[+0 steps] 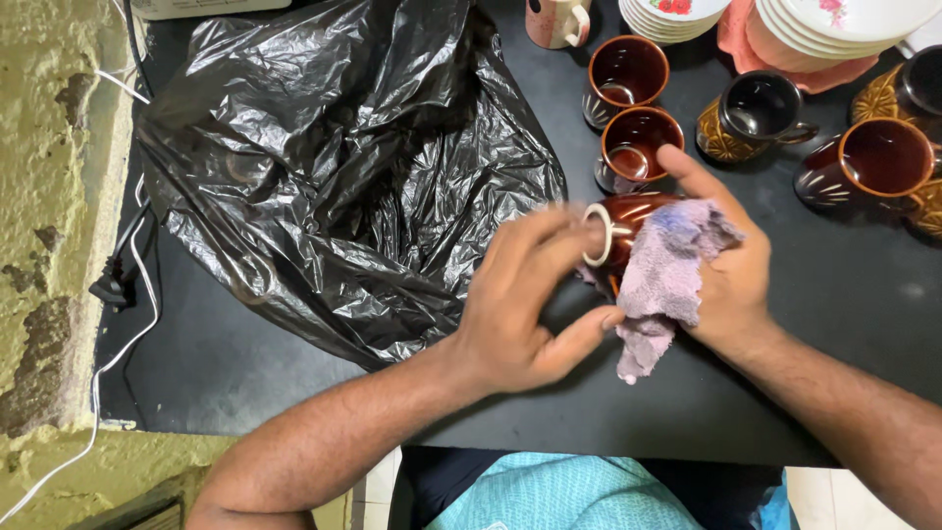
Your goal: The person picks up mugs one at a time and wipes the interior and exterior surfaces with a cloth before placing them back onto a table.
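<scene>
My left hand (520, 304) grips a glossy brown mug (628, 221) on its side, just right of the crumpled black plastic bag (343, 167). My right hand (731, 260) presses a lilac cloth (667, 280) against it. The glaze looks slick; a loose hold could knock it into the upright brown cups (638, 142) behind the mug.

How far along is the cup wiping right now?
Several brown cups stand upright on the black counter, though I cannot tell which have been wiped. In hand: the left hand holds a brown cup on its side while the right hand presses a purple cloth on it.
</scene>
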